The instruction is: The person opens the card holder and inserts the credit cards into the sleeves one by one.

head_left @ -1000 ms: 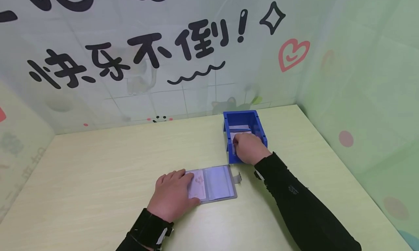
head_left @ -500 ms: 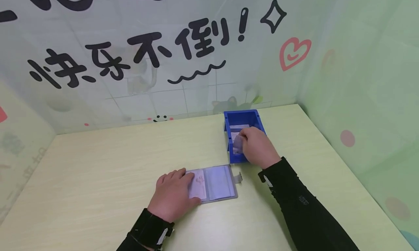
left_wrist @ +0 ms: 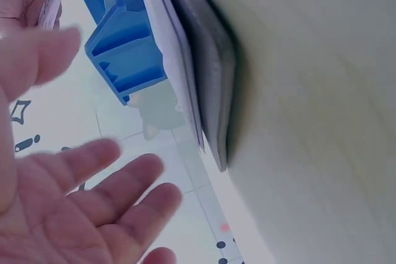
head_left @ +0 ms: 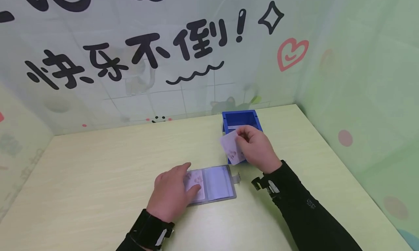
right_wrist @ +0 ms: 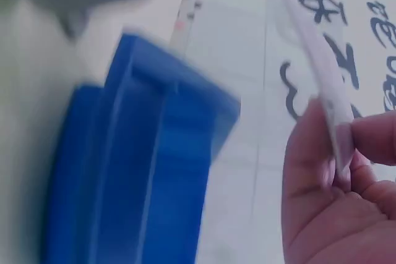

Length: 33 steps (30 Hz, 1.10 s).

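An open card holder (head_left: 218, 183) lies on the table, with a pinkish printed card (head_left: 198, 180) in its left side and a clear sleeve on its right. Over the left part is my left hand (head_left: 170, 192), fingers spread; in the left wrist view its fingers stand apart from the holder's edge (left_wrist: 216, 85). Thumb and fingers of my right hand (head_left: 259, 149) pinch another pinkish card (head_left: 231, 147), held tilted above the front of the blue bin (head_left: 241, 117). The right wrist view shows this card (right_wrist: 325, 78) nearly edge-on.
More cards (head_left: 236, 127) lie inside the bin, mostly hidden behind my right hand. The holder's clasp strap (head_left: 236, 178) sticks out to the right. Printed sheets stand behind and beside the pale table (head_left: 104, 163).
My right hand has lifted a card up out of the bin and turned its printed face into sight. My left hand has risen off the holder, its fingers and thumb spreading.
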Available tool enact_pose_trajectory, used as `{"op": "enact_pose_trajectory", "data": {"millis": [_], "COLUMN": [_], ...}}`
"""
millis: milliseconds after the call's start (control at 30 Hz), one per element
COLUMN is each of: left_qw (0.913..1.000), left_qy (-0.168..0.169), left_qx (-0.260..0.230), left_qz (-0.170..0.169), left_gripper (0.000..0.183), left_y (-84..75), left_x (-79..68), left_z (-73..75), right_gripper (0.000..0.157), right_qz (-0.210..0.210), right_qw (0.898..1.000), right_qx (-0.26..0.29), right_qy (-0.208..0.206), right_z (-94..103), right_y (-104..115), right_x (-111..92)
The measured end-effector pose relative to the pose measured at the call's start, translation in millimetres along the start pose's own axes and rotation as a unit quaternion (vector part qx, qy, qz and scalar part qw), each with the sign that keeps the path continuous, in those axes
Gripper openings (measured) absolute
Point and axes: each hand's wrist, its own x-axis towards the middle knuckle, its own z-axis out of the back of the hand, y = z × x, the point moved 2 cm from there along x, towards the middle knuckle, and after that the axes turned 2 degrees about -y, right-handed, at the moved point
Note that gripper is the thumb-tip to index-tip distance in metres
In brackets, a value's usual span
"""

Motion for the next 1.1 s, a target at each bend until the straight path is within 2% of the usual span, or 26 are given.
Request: {"op": "enact_pose_trajectory", "data": {"millis": [167, 400, 567, 700, 933, 1100], "left_qw": [0.9976, 0.9913, 0.9841, 0.978, 0.9742, 0.9742], "left_qy": [-0.039, -0.051, -0.054, -0.049, -0.037, -0.034], "left_qx": [-0.057, -0.12, -0.169, -0.203, -0.223, -0.223], "left_qz": [0.009, 0.018, -0.004, -0.009, -0.001, 0.008], "left_gripper": [0.067, 0.066, 0.063, 0.064, 0.064, 0.059], "left_y": [-1.6, -6.0, -7.9, -10.1, -12.7, -12.7], "left_x": [2.7, 3.3, 1.4, 0.5, -0.1, 0.1], "left_z": [6.0, 11.0, 11.3, 10.9, 10.8, 11.0], "right_gripper": [0.009, 0.012, 0.014, 0.014, 0.013, 0.012], "right_qz": [-0.017, -0.045, -0.066, -0.073, -0.081, -0.073], "right_qw": [0.997, 0.986, 0.983, 0.981, 0.977, 0.977], "right_qx": [0.064, 0.13, 0.136, 0.134, 0.135, 0.125], "right_qy": [0.048, 0.095, 0.108, 0.122, 0.143, 0.155], "right_z": [-13.7, -33.0, -43.6, -50.2, -57.7, -60.2], "right_y": [3.9, 12.7, 17.1, 18.1, 19.3, 18.1], "right_x": [-5.8, -16.3, -22.1, -25.1, -29.8, -30.9]}}
